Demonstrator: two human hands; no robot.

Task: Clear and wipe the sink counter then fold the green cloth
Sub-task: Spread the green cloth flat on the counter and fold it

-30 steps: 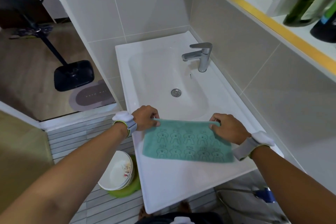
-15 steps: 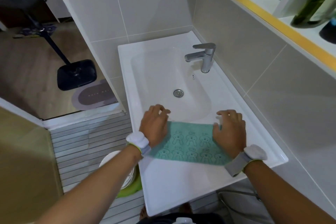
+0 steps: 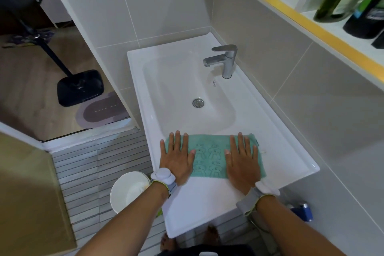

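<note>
Cloth: your green cloth (image 3: 209,157) lies folded in a band on the sink counter (image 3: 207,199), along the basin's near rim, between the counter's left and right edges.
Left hand: your left hand (image 3: 176,159) is flat, fingers spread, pressing the cloth's left end; it grips nothing.
Right hand: your right hand (image 3: 242,162) is the same, open palm down on the right end.
Risk, sliding: the glazed counter looks slick; if you push forward while smoothing, the band could skid over the rim into the basin (image 3: 187,89).
Risk, crooked fold: uneven pressure could shift the layers, so the next fold would come out skewed.
Change: a second ago you pinched the far edge in the air; half a second ago your hands were curled on it. Now both lie flat and the cloth is narrower.
</note>
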